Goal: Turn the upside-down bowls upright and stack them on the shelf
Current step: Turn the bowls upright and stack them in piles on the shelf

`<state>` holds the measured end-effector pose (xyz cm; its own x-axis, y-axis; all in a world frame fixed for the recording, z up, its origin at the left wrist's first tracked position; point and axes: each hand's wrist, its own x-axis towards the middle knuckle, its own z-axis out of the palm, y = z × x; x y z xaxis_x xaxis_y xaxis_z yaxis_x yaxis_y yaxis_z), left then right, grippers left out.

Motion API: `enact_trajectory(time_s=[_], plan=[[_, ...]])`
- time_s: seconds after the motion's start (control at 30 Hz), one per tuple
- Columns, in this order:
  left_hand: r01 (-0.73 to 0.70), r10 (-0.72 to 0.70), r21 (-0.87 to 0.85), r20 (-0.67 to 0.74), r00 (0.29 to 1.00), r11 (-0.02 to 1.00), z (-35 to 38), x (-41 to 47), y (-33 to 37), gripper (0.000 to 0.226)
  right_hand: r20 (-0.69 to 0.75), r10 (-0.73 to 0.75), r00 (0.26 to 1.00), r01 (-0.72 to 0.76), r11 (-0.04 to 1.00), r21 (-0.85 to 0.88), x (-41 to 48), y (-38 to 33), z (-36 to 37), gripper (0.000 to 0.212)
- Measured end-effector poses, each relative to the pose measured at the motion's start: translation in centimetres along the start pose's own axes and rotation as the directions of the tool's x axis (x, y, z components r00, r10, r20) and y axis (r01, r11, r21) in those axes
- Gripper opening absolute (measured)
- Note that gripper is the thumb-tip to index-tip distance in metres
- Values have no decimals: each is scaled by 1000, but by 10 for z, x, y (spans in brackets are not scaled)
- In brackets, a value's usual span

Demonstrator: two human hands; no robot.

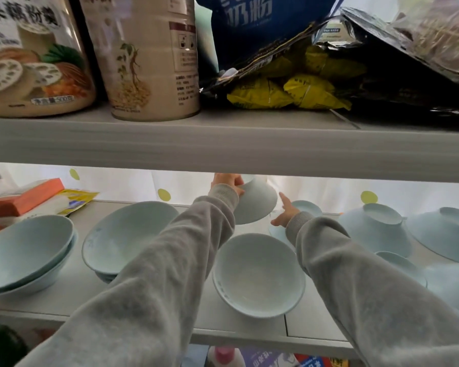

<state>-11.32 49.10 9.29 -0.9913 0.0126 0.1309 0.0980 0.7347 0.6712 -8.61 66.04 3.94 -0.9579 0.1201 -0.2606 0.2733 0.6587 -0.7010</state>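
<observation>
My left hand (227,184) grips a pale blue bowl (255,202), lifted off the shelf and tilted on its side just under the upper shelf board. My right hand (285,211) is beside it with fingers spread, holding nothing, above an upside-down bowl (306,207). An upright bowl (259,274) sits in the middle of the shelf (313,321). Left of it stand two upright stacks of bowls (127,234) (24,250). Several upside-down bowls (376,229) (445,231) (400,266) lie on the right.
The upper shelf board (223,144) hangs low over my hands; it carries a tin (149,56), a jar (32,54) and snack bags (289,91). An orange box (24,197) and a yellow packet (74,197) lie at the back left. A white dotted curtain (164,194) is behind.
</observation>
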Motion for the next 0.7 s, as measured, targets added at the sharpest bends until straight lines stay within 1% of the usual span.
enact_trajectory(time_s=[0.03, 0.1, 0.13, 0.17, 0.2, 0.23, 0.3, 0.33, 0.4, 0.47, 0.5, 0.57, 0.63, 0.7], plan=[[-9, 10, -59, 17, 1000, 998, -1, -3, 4, 19, -59, -48, 997, 48, 999, 13, 0, 1, -2, 102], [-19, 29, -174, 53, 998, 985, -4, -8, 9, 23, -177, -117, 977, 124, 992, 33, -7, -2, -7, 106], [-14, 30, -231, 69, 997, 973, -8, -11, 11, 23, -198, -173, 965, 185, 982, 43, -5, 0, -10, 107], [3, 22, -282, 86, 996, 960, -11, -13, 12, 22, -198, -217, 956, 238, 967, 91, -4, 2, -14, 110], [30, 8, -323, 115, 993, 946, -14, -15, 11, 18, -181, -223, 958, 251, 955, 155, -2, 3, -19, 111], [58, -3, -357, 152, 988, 932, -17, -17, 8, 16, -166, -226, 960, 261, 939, 226, -1, 5, -25, 103], [127, -21, -429, 242, 970, 895, -22, -23, 3, 17, -162, -254, 953, 290, 920, 263, -11, 3, -37, 61], [163, -27, -476, 280, 960, 864, -25, -27, 2, 16, -202, -263, 943, 309, 919, 246, -10, 3, -43, 46], [211, -28, -539, 327, 945, 816, -30, -32, 5, 14, -292, -291, 911, 368, 892, 261, -13, -2, -52, 33], [216, -36, -549, 319, 947, 808, -35, -35, 11, 7, -377, -280, 883, 384, 893, 236, -16, -15, -55, 22], [205, -32, -548, 309, 951, 811, -38, -38, 14, 6, -398, -253, 882, 359, 907, 220, -17, -19, -56, 23], [210, -28, -572, 310, 950, 793, -39, -40, 17, 9, -431, -204, 879, 320, 922, 217, -19, -24, -58, 34], [275, -50, -600, 364, 930, 751, -41, -42, 16, 29, -456, -139, 879, 271, 933, 237, -27, -28, -59, 45], [362, -87, -598, 437, 895, 715, -38, -43, 15, 58, -439, -71, 896, 183, 958, 218, -29, -24, -57, 52]])
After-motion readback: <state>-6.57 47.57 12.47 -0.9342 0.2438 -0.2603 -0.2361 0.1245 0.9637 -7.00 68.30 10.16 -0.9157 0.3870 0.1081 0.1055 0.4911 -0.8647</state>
